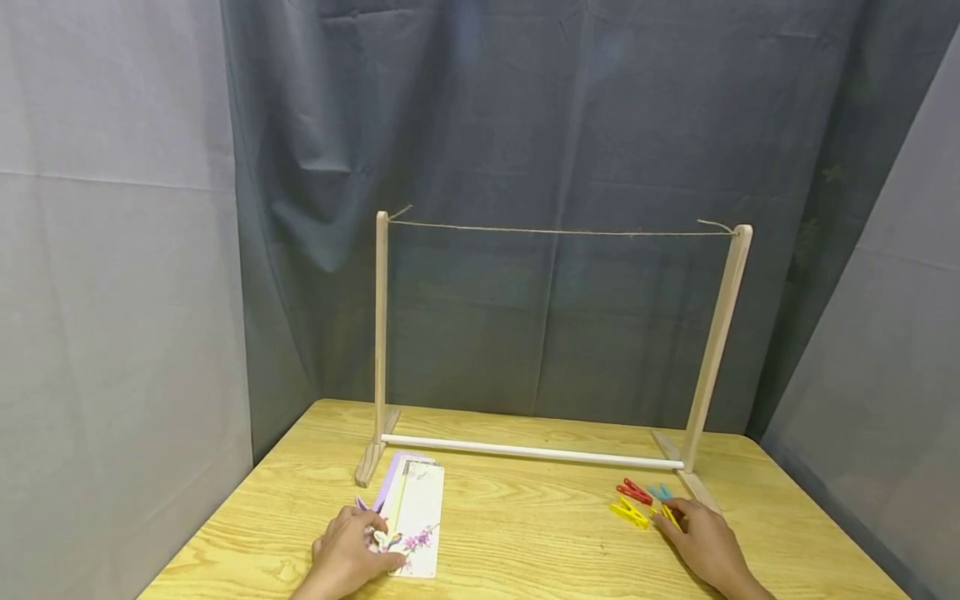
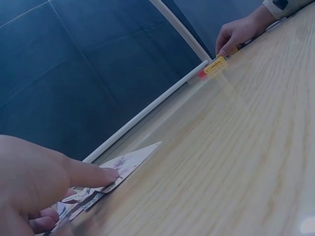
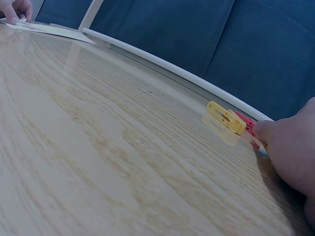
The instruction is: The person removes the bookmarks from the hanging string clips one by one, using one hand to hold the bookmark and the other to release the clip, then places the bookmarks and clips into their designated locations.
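Observation:
My left hand is at a small stack of printed cards, its thumb on the top card and its fingers at the left edge, pinching it. The top card is white with pink flowers and a bird; beneath it a lilac-edged card shows. On the right, my right hand pinches a yellow clothespin at the tabletop. Beside it lie another yellow clothespin, red clothespins and a blue one. The right wrist view hides the held clothespin behind the hand.
Behind both hands a wooden frame stands on the table, with a left post, a right post, a white bottom rod and a string tied across the top. A grey curtain hangs behind.

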Motion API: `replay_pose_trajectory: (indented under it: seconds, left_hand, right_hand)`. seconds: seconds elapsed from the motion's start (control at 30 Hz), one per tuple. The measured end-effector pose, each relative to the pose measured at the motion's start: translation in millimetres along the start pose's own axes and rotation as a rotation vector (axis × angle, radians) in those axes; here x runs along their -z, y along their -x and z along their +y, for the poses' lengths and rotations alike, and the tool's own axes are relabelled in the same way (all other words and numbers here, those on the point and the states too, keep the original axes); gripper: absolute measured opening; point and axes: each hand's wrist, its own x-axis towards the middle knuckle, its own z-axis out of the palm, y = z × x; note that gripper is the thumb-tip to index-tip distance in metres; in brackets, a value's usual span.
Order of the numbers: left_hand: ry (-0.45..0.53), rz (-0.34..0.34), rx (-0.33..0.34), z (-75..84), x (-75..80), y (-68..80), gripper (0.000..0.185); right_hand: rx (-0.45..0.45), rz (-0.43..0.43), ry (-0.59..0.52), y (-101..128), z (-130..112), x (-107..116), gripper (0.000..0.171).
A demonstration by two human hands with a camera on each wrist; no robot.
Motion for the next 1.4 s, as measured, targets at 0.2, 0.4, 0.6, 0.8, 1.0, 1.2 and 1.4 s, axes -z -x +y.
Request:
replay_pose_trajectory:
  seconds: [0.2, 0.4, 0.6, 0.8, 1.0, 1.2, 1.4]
  left_hand:
    - [0.033, -0.005, -0.002, -0.7, 2.4, 0.9, 0.047]
    - [0.041, -0.003, -0.004, -1.1, 3.5, 1.1, 0.048]
    - [0.06, -0.007, -0.01, -2.5, 3.6, 1.0, 0.049]
    - [0.066, -0.013, -0.011, -3.8, 4.1, 0.8, 0.047]
    - [0.07, -0.003, -0.019, -4.8, 3.0, -0.9, 0.046]
    - [0.071, 0.01, -0.019, -4.7, 1.9, -0.9, 0.044]
    - [0.074, 0.014, -0.016, -3.8, 2.7, -0.1, 0.044]
  right_hand:
    - [-0.005, 0.009, 0.007, 0.6, -1.7, 1.0, 0.044]
    - [-0.001, 0.019, 0.012, 0.1, -2.8, 1.7, 0.046]
    - [-0.005, 0.006, 0.018, -0.9, -2.2, 1.6, 0.047]
    - [-0.015, -0.015, 0.033, -1.5, -0.6, 2.2, 0.045]
    - [-0.014, -0.018, 0.049, -2.9, 0.0, 3.0, 0.042]
    - [-0.015, -0.018, 0.055, -3.2, 0.7, 2.9, 0.044]
    - [-0.013, -0.017, 0.059, -3.3, 0.8, 2.8, 0.045]
